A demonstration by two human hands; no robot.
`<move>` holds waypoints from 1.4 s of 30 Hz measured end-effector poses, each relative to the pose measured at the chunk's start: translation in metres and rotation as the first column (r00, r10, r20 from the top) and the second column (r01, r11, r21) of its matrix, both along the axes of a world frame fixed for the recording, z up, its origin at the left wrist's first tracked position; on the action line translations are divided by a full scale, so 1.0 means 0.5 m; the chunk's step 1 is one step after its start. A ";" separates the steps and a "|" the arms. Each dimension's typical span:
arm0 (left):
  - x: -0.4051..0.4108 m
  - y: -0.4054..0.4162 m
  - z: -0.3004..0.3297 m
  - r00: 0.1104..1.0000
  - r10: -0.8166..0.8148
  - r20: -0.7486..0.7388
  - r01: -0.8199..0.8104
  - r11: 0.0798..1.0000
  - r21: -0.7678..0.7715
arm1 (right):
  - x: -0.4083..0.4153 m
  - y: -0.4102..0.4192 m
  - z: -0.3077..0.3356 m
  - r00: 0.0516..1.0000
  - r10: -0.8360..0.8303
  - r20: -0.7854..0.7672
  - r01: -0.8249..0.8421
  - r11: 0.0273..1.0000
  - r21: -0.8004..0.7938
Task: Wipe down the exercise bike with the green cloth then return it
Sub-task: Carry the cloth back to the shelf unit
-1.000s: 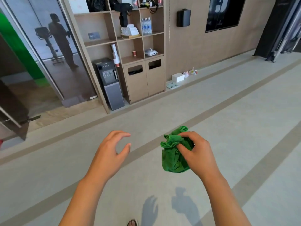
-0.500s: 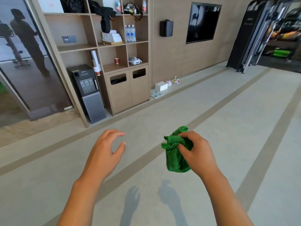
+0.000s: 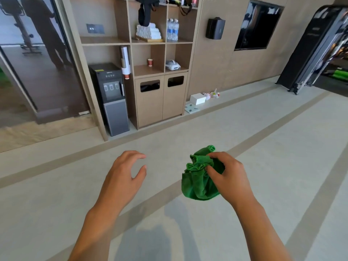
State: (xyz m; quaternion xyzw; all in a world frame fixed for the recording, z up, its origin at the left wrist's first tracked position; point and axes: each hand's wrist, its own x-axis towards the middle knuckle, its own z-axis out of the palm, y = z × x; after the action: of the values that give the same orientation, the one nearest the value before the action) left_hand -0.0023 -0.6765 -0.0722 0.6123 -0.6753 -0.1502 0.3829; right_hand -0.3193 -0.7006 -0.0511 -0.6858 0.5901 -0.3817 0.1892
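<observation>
My right hand [image 3: 228, 174] grips a bunched green cloth [image 3: 196, 182] in front of me, well above the floor, its lower part hanging down. My left hand [image 3: 123, 178] hovers to the left of the cloth, apart from it, fingers loosely curved and holding nothing. The exercise bike [image 3: 17, 25] shows only as a reflection in the glass door at the far left, beside a reflected person.
A wooden shelf unit [image 3: 162, 95] with two cabinet doors stands ahead against the wall, a black water dispenser [image 3: 111, 98] at its left. A white box [image 3: 197, 98] and small items lie on the floor by the wall. A black machine frame [image 3: 308, 53] stands at the right.
The view has swung right and closer to the shelf unit. Both hands keep their pose, the right one still holding the cloth.
</observation>
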 end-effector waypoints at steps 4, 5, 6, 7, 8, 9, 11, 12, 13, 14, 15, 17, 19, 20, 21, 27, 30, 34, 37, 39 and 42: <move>0.026 -0.058 -0.011 0.998 0.042 -0.036 -0.042 0.999 0.003 | 0.033 -0.086 -0.011 0.997 0.040 0.063 -0.041 0.999 0.010; 0.030 -0.073 -0.014 0.998 0.049 -0.040 -0.049 0.999 0.003 | 0.040 -0.109 -0.015 0.996 0.051 0.075 -0.052 0.999 0.009; 0.033 -0.089 -0.016 0.998 0.055 -0.039 -0.055 0.998 0.006 | 0.047 -0.134 -0.019 0.995 0.064 0.080 -0.065 0.998 0.006; 0.037 -0.106 -0.019 0.997 0.063 -0.036 -0.062 0.998 0.008 | 0.053 -0.161 -0.022 0.993 0.079 0.084 -0.080 0.997 0.004; 0.040 -0.125 -0.021 0.997 0.073 -0.032 -0.072 0.997 0.009 | 0.057 -0.190 -0.027 0.991 0.096 0.090 -0.096 0.995 0.002; 0.041 -0.145 -0.022 0.996 0.083 -0.025 -0.083 0.997 0.008 | 0.061 -0.220 -0.030 0.989 0.112 0.097 -0.112 0.994 -0.001; 0.038 -0.190 -0.023 0.994 0.113 -0.010 -0.113 0.994 0.006 | 0.063 -0.283 -0.037 0.984 0.140 0.108 -0.141 0.990 -0.007; 0.034 -0.215 -0.022 0.992 0.129 -0.003 -0.129 0.992 0.004 | 0.063 -0.319 -0.038 0.981 0.157 0.110 -0.157 0.988 -0.010; 0.028 -0.236 -0.019 0.990 0.142 0.004 -0.142 0.990 0.004 | 0.063 -0.350 -0.038 0.979 0.172 0.108 -0.171 0.985 -0.013; 0.021 -0.265 -0.014 0.988 0.157 0.013 -0.157 0.988 0.003 | 0.060 -0.389 -0.036 0.976 0.188 0.107 -0.187 0.982 -0.015; 0.012 -0.291 -0.009 0.986 0.166 0.020 -0.166 0.986 0.005 | 0.057 -0.424 -0.032 0.973 0.204 0.106 -0.203 0.979 -0.019; -0.009 -0.350 0.010 0.984 0.177 0.030 -0.177 0.984 0.002 | 0.047 -0.498 -0.020 0.966 0.232 0.115 -0.229 0.973 -0.039; -0.035 -0.411 0.029 0.981 0.191 0.040 -0.191 0.982 -0.006 | 0.035 -0.568 -0.009 0.960 0.253 0.118 -0.247 0.967 -0.065; -0.050 -0.439 0.037 0.978 0.202 0.043 -0.202 0.979 -0.008 | 0.029 -0.601 -0.005 0.956 0.265 0.123 -0.258 0.964 -0.071; -0.066 -0.466 0.042 0.976 0.214 0.045 -0.214 0.977 -0.007 | 0.024 -0.632 -0.002 0.952 0.278 0.131 -0.270 0.960 -0.076; -0.124 -0.581 0.046 0.969 0.231 0.088 -0.235 0.971 0.032 | 0.003 -0.773 -0.014 0.930 0.334 0.153 -0.326 0.942 -0.078; -0.125 -0.634 0.050 0.965 0.240 0.103 -0.246 0.969 0.039 | -0.002 -0.823 -0.023 0.928 0.339 0.153 -0.333 0.941 -0.067; -0.116 -0.713 0.050 0.974 0.205 0.093 -0.208 0.978 0.015 | 0.006 -0.891 -0.025 0.933 0.322 0.162 -0.315 0.947 -0.068; -0.098 -0.776 0.041 0.981 0.172 0.091 -0.174 0.985 0.016 | 0.024 -0.940 -0.027 0.938 0.303 0.167 -0.297 0.953 -0.058; -0.077 -0.819 0.029 0.985 0.151 0.080 -0.153 0.988 0.022 | 0.041 -0.970 -0.031 0.937 0.289 0.195 -0.287 0.957 -0.039; -0.032 -0.882 0.008 0.991 0.115 0.064 -0.117 0.993 0.022 | 0.083 -1.017 -0.033 0.932 0.277 0.233 -0.280 0.960 -0.021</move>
State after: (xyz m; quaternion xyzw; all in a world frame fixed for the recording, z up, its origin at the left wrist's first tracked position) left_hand -0.0185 -1.1173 -0.0680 0.6598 -0.6482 -0.1170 0.3618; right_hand -0.2780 -1.2090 -0.0676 -0.7115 0.4631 -0.4253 0.3137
